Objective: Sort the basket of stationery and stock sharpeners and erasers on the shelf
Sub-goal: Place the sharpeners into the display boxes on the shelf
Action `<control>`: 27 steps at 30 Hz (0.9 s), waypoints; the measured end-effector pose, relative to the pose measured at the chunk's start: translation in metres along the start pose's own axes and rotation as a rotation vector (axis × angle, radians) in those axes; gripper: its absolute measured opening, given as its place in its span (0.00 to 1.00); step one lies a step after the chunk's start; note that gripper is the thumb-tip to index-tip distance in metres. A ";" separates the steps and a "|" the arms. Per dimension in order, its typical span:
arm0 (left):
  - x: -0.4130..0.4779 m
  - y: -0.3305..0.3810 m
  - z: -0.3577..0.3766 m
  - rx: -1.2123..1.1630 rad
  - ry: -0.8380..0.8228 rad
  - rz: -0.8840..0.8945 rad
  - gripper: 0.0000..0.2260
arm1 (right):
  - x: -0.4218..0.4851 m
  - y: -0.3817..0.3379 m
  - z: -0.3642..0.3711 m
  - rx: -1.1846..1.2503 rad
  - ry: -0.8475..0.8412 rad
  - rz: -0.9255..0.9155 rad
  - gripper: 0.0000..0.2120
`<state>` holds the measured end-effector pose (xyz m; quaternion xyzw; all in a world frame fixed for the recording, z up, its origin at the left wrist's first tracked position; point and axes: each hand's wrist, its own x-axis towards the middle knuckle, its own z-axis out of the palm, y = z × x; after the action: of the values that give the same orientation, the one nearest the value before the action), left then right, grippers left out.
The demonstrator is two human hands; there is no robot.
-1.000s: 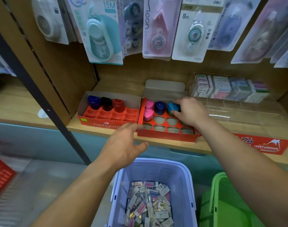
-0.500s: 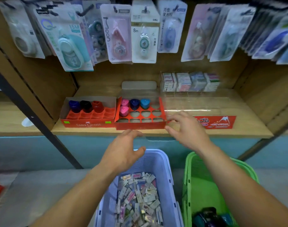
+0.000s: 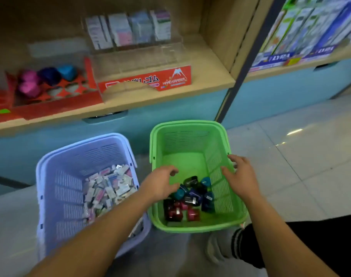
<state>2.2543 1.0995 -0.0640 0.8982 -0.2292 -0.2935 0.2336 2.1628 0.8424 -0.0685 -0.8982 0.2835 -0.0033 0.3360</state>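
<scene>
— While the left hand (image 3: 160, 185) hangs over the green basket (image 3: 188, 123), fingers loosely curled round nothing, the right hand (image 3: 241, 177) spreads relaxed fingers above the far wall, empty too.
— And the sharpeners (image 3: 192, 198)?
— Piled at the basket's near end, right under both hands (teal, navy, black, dark red).
— Erasers (image 3: 108, 188)?
— Heaped in the lilac basket (image 3: 56, 188), just beside the green one on the floor (image 3: 290, 176). Up on the shelf (image 3: 210, 76), a red tray (image 3: 56, 105) carries four more sharpeners, next to a clear display box (image 3: 142, 60) with a red label.
</scene>
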 end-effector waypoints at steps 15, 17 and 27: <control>0.166 -0.007 0.164 -0.118 -0.223 -0.134 0.46 | 0.005 0.060 0.030 0.021 -0.109 0.164 0.09; 0.174 -0.005 0.174 -0.062 -0.253 -0.075 0.43 | 0.005 0.060 0.031 0.028 -0.101 0.163 0.06; 0.181 -0.013 0.191 -0.229 -0.251 0.043 0.21 | 0.009 0.061 0.036 0.011 -0.088 0.158 0.06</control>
<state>2.2671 0.9562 -0.2845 0.8168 -0.2408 -0.4226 0.3101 2.1465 0.8216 -0.1350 -0.8704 0.3385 0.0611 0.3524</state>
